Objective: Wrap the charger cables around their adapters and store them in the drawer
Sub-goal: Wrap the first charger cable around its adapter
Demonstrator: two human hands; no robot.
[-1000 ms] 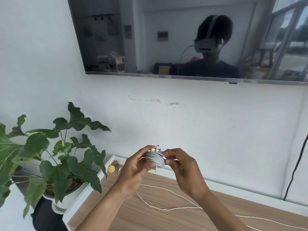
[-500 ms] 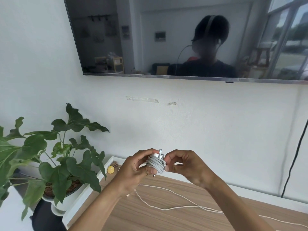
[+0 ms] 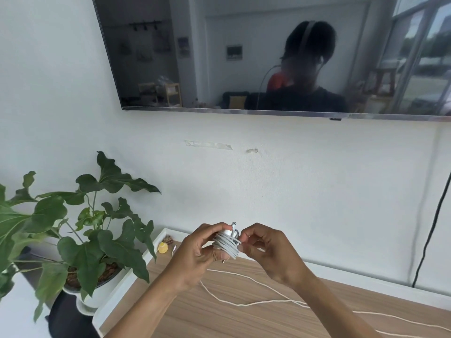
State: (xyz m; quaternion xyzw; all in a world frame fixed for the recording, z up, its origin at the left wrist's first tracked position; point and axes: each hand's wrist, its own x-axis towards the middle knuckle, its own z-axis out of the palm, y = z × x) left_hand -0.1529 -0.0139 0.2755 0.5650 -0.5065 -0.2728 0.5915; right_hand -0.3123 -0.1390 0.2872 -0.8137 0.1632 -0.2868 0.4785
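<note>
A white charger adapter (image 3: pixel 227 233) wound with many turns of grey-white cable (image 3: pixel 227 246) is held up in front of me above the wooden cabinet top (image 3: pixel 244 320). My left hand (image 3: pixel 195 254) grips the bundle from the left and below. My right hand (image 3: pixel 268 252) pinches the cable's end at the bundle's right side. A metal plug tip sticks up from the top. A second, loose white cable (image 3: pixel 246 304) lies stretched across the wood below my hands. No drawer is in view.
A potted green plant (image 3: pixel 80 242) stands at the left, beside the cabinet. A small yellow object (image 3: pixel 162 247) and a brown one (image 3: pixel 168 239) sit at the cabinet's back left corner. A wall-mounted TV (image 3: pixel 268 57) hangs above. A black cord (image 3: pixel 432 230) runs down the wall at right.
Both hands have sunk slightly with the bundle. My right hand's fingers have shifted from the bundle's side to pinching the cable end near its top.
</note>
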